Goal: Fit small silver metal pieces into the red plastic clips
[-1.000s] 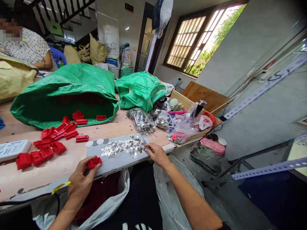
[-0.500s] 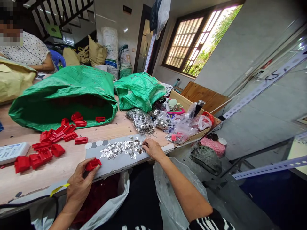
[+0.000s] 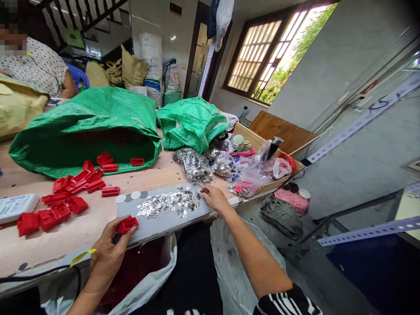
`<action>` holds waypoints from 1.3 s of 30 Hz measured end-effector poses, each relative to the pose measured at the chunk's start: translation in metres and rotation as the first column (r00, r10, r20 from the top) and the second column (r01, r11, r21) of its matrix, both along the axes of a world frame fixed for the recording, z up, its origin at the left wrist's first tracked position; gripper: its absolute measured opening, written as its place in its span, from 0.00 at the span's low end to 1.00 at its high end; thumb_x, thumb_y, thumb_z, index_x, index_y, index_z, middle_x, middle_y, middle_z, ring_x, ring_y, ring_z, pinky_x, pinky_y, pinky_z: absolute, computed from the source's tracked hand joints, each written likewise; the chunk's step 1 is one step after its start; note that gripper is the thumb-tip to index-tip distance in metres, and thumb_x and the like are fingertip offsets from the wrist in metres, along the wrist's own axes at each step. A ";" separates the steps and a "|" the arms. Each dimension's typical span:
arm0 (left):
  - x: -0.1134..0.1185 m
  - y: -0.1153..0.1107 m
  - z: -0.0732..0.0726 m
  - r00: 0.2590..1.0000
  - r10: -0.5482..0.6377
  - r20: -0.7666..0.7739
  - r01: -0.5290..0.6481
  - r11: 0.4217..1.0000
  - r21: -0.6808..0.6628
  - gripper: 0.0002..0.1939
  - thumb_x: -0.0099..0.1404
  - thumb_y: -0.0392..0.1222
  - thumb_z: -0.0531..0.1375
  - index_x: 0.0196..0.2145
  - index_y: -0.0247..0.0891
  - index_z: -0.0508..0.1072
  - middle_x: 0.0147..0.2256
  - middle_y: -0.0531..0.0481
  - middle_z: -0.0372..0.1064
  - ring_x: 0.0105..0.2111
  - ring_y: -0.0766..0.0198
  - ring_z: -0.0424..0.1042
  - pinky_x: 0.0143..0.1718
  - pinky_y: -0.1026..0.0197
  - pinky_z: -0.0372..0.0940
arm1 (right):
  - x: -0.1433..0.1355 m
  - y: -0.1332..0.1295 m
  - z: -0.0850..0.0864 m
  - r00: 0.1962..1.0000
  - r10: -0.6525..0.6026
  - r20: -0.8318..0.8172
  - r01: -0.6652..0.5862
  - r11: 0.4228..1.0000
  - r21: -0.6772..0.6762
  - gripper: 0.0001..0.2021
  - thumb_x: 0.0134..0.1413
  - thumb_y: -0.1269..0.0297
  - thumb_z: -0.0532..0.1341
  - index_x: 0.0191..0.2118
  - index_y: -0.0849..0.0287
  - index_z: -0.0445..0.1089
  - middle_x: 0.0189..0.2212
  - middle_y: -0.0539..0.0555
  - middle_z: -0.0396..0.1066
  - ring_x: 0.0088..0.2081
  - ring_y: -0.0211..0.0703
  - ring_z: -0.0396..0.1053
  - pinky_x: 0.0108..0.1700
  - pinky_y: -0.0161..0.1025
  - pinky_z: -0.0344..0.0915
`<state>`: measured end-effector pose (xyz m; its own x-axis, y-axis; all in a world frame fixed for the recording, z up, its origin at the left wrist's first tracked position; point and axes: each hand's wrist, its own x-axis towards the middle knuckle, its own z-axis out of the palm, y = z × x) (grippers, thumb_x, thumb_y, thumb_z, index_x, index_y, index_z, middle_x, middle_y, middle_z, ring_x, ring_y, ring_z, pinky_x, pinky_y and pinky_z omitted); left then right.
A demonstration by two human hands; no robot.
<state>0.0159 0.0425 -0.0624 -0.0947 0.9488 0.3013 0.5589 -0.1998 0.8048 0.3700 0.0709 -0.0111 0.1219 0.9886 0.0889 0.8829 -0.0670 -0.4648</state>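
Red piece (image 3: 127, 224) shows partly, left hand (image 3: 106, 246) pinching it; right hand (image 3: 216, 200) pinched, contents unclear.

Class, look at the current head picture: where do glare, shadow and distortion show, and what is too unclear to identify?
Head view: daylight washes out part of the window, which leans in the frame; loose metal pieces glint; the inside of the large green sack is in deep shadow; whatever the right hand may hold is too small to identify.
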 end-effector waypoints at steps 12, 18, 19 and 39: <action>0.000 -0.001 -0.001 1.000 0.010 -0.006 -0.010 1.000 0.022 0.22 0.58 0.57 0.59 0.46 0.45 0.70 0.43 0.48 0.73 0.41 0.56 0.73 0.43 0.56 0.66 | -0.007 0.006 -0.001 1.000 0.011 -0.016 -0.011 1.000 -0.023 0.02 0.51 0.69 0.59 0.31 0.57 0.69 0.28 0.48 0.71 0.31 0.38 0.66 0.32 0.32 0.56; 0.001 -0.001 0.003 1.000 0.007 0.010 -0.007 1.000 -0.007 0.21 0.58 0.57 0.59 0.46 0.45 0.70 0.43 0.49 0.74 0.40 0.56 0.74 0.43 0.57 0.67 | -0.005 0.005 -0.002 1.000 -0.018 -0.008 0.018 1.000 0.016 0.04 0.52 0.71 0.58 0.34 0.57 0.69 0.31 0.50 0.72 0.33 0.40 0.67 0.34 0.32 0.58; 0.001 -0.001 0.003 1.000 0.009 0.012 -0.009 1.000 -0.008 0.21 0.57 0.57 0.59 0.46 0.45 0.70 0.43 0.49 0.74 0.40 0.56 0.74 0.42 0.57 0.67 | -0.005 0.004 -0.002 1.000 -0.025 0.004 0.025 0.999 0.028 0.05 0.52 0.71 0.58 0.35 0.57 0.69 0.31 0.51 0.72 0.34 0.40 0.67 0.35 0.33 0.58; -0.001 0.000 -0.001 1.000 -0.003 0.010 0.004 0.999 -0.036 0.22 0.57 0.58 0.59 0.46 0.46 0.70 0.44 0.49 0.74 0.41 0.55 0.74 0.43 0.56 0.66 | -0.002 0.000 -0.006 1.000 -0.018 -0.024 0.019 0.998 0.067 0.06 0.53 0.73 0.59 0.37 0.58 0.69 0.34 0.51 0.74 0.35 0.41 0.70 0.38 0.34 0.62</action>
<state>0.0145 0.0429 -0.0630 -0.0941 0.9593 0.2663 0.5504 -0.1727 0.8169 0.3682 0.0713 -0.0167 0.1429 0.9780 0.1518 0.8706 -0.0512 -0.4894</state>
